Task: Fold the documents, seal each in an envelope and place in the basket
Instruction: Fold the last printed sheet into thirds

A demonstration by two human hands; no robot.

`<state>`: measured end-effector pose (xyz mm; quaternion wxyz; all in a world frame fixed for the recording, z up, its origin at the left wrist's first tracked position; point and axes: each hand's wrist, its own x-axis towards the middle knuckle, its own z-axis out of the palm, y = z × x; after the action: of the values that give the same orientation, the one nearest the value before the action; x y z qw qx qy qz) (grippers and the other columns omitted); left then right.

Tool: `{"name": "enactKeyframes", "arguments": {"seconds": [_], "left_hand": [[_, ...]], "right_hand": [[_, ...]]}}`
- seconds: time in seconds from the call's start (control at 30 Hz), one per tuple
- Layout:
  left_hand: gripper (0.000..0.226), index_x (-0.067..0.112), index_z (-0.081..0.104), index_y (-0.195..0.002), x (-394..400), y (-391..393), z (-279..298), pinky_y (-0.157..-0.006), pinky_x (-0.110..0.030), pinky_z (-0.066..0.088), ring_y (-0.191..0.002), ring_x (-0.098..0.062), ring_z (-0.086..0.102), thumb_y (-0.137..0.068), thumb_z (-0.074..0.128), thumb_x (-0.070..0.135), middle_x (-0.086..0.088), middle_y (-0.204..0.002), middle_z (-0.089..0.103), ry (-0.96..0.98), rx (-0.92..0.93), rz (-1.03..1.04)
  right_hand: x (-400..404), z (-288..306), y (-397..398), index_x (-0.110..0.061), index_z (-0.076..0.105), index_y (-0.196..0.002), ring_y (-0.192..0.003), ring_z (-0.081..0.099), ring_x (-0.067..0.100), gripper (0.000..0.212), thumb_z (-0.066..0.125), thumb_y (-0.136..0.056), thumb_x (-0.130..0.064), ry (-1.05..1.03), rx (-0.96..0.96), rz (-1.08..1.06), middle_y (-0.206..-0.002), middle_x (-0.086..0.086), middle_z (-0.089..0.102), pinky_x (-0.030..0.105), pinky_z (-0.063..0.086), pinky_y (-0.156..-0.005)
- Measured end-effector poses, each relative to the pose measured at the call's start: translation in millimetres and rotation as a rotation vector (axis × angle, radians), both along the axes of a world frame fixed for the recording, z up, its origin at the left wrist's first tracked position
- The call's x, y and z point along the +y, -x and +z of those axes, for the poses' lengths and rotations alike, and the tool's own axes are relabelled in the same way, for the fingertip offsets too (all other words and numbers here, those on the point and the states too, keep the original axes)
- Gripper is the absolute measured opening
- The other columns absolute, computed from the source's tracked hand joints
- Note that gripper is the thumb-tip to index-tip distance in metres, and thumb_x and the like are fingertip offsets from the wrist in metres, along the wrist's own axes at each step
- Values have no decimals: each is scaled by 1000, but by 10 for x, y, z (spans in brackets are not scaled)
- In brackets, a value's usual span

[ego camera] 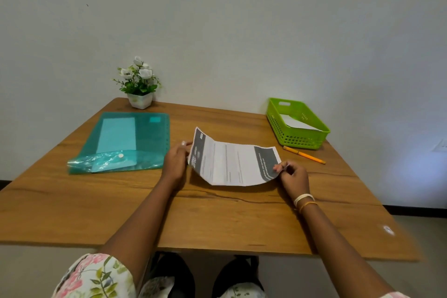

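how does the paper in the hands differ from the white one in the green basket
The printed document is held by both hands above the table, the left hand at one end and the right hand pinching the other; the white envelope lies alone in the green basket. The document shows grey bands and text; the envelope looks blank. The document curves open; the envelope lies flat. Both are white paper.

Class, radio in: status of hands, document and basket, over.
Left hand and right hand grip the document by its ends, above the table. Basket holds one envelope. Nothing in the way.
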<state>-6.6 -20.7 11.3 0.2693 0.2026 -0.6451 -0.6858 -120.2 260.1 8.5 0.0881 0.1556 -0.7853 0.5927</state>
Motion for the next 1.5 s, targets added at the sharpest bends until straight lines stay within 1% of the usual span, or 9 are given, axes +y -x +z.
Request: {"name": "enactKeyframes", "arguments": {"seconds": [0.1, 0.27, 0.47, 0.57, 0.73, 0.93, 1.07, 1.3, 1.5], "left_hand": [[34, 13, 60, -117, 22, -97, 59, -63, -34, 58, -80, -29, 69, -103, 38, 35, -19, -93, 71, -97, 21, -44], [36, 22, 53, -127, 55, -184, -20, -55, -29, 58, -74, -17, 73, -93, 61, 15, -10, -93, 72, 235, -86, -88], [28, 29, 63, -114, 74, -184, -47, -57, -34, 59, -75, -18, 71, -92, 61, 12, -6, -89, 69, 377, -103, -31], [17, 19, 73, -102, 85, -171, -88, -61, -28, 57, -80, -13, 69, -91, 62, 12, -2, -94, 70, 429, -125, -27], [14, 20, 75, -91, 77, -148, -69, -66, -31, 58, -80, -13, 68, -88, 64, 11, 0, -89, 72, 478, -131, -1], [13, 19, 75, -91, 61, -157, -70, -61, -25, 56, -77, -11, 68, -89, 64, 12, 0, -87, 71, 487, -143, 9], [14, 19, 75, -89, 57, -144, -87, -68, -36, 59, -78, -15, 68, -88, 64, 10, 0, -85, 71, 486, -138, 7], [35, 29, 55, -135, 24, -169, -99, -75, -36, 56, -95, -14, 66, -101, 46, 26, 4, -118, 66, 500, -48, -37], [41, 27, 39, -145, 141, -204, -96, -70, -40, 55, -82, -16, 65, -104, 38, 28, 7, -95, 65, 551, -73, -40]], "right_hand": [[131, -8, 20, -13, 57, -57, -87, 66, 18, 40, 45, -74, 21, -83, -29, 36, -79, 14, 68, 27, 49, -79], [245, -45, 73, -8, 70, -54, -91, 65, 24, 36, 42, -74, 2, -90, -165, 61, -75, 11, 72, 37, 52, -85], [-28, 229, -93, -22, 76, -76, -85, 61, 16, 29, 51, -88, -15, -458, -17, -34, -85, -6, 70, 29, 46, -72], [-420, 269, -327, -22, 71, -108, -104, 60, 22, 29, 47, -90, -19, -652, 60, 54, -115, 0, 68, 33, 48, -91], [-1055, 127, -595, -20, 45, -138, -139, 33, 20, 44, 40, -97, -36, -861, 237, 259, -150, 3, 39, 41, 24, -115], [-1143, -77, -574, -22, 39, -139, -142, 26, 20, 50, 36, -96, -47, -978, 226, 304, -152, 4, 33, 48, 19, -115], [-782, -109, -428, -23, 38, -142, -143, 24, 19, 49, 35, -98, -43, -970, 166, 191, -154, 3, 31, 48, 17, -116], [-628, -111, -437, -23, 35, -145, -144, 23, 19, 50, 30, -99, -41, -1012, 176, 129, -155, 2, 29, 49, 19, -117], [-740, -114, -525, -23, 36, -145, -143, 24, 20, 50, 31, -99, -42, -995, 184, 109, -154, 2, 30, 48, 17, -117]]}}
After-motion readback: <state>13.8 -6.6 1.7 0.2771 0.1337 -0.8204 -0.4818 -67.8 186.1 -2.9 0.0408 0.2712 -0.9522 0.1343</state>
